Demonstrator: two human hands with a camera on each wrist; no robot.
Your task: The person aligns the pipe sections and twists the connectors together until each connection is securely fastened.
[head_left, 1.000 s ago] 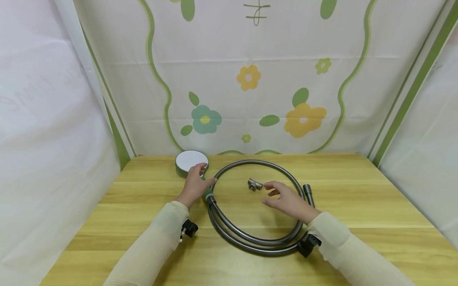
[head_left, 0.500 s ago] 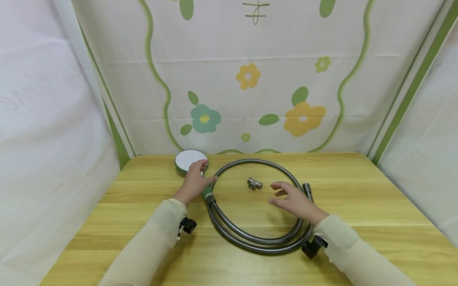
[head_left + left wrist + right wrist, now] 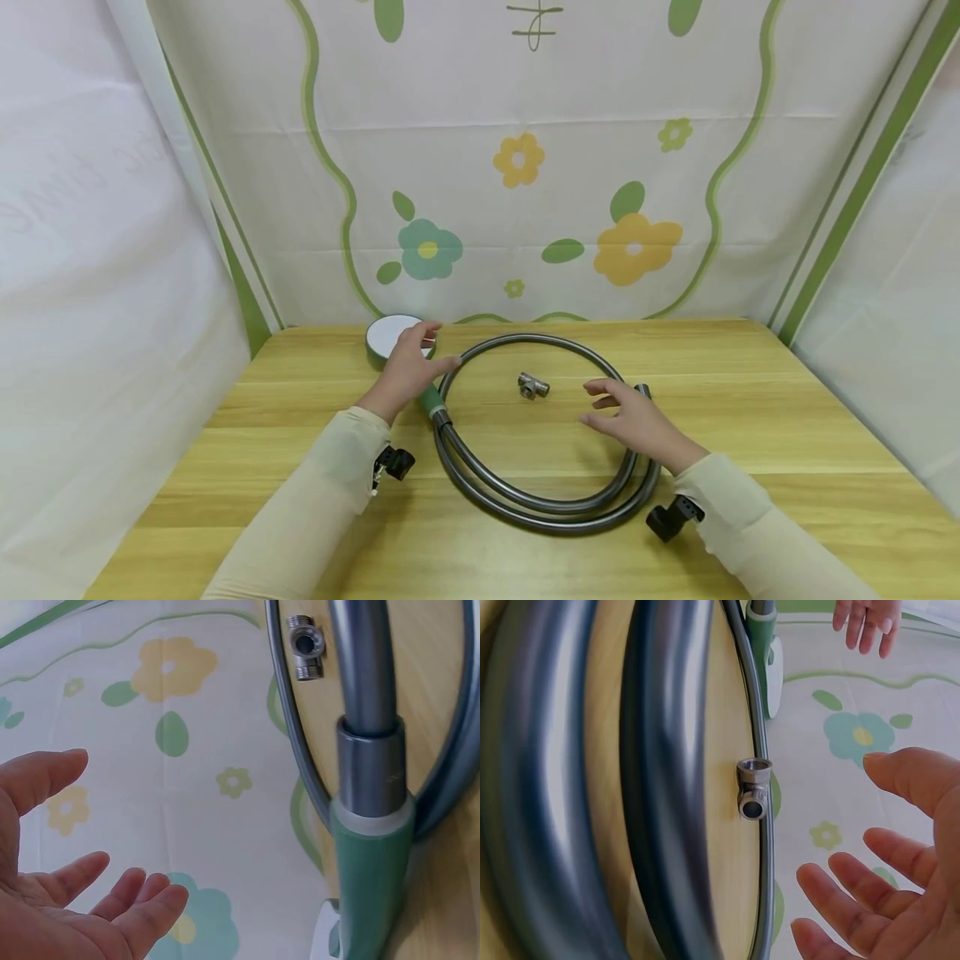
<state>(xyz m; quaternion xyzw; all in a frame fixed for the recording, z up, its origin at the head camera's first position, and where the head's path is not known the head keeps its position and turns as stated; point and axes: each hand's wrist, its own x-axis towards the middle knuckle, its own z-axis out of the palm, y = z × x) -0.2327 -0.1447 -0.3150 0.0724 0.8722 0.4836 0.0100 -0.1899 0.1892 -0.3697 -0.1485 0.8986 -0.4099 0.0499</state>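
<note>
A green shower head (image 3: 392, 335) with a white face lies at the back left of the table. Its green handle (image 3: 373, 877) joins a dark grey metal shower hose (image 3: 543, 506), coiled in loops on the wood. Inside the coil lies a small metal tee fitting (image 3: 533, 386) with threaded ends. Over the shower head hovers my left hand (image 3: 406, 372), fingers relaxed and holding nothing; it hides part of the head and neck. My right hand (image 3: 637, 421) hangs above the right side of the coil, fingers loosely bent, nothing in them. It overlaps the hose near its free end (image 3: 642, 390).
The wooden table (image 3: 780, 417) ends at a white fabric backdrop (image 3: 480, 192) printed with flowers. More white fabric (image 3: 112, 275) closes in the left side, and another panel (image 3: 885, 317) stands on the right. A black wrist camera (image 3: 671, 518) sits on each sleeve.
My right hand has drawn away from the tee fitting, to the right. The left hand has shifted slightly up over the shower head. The shower head, hose and fitting stay put.
</note>
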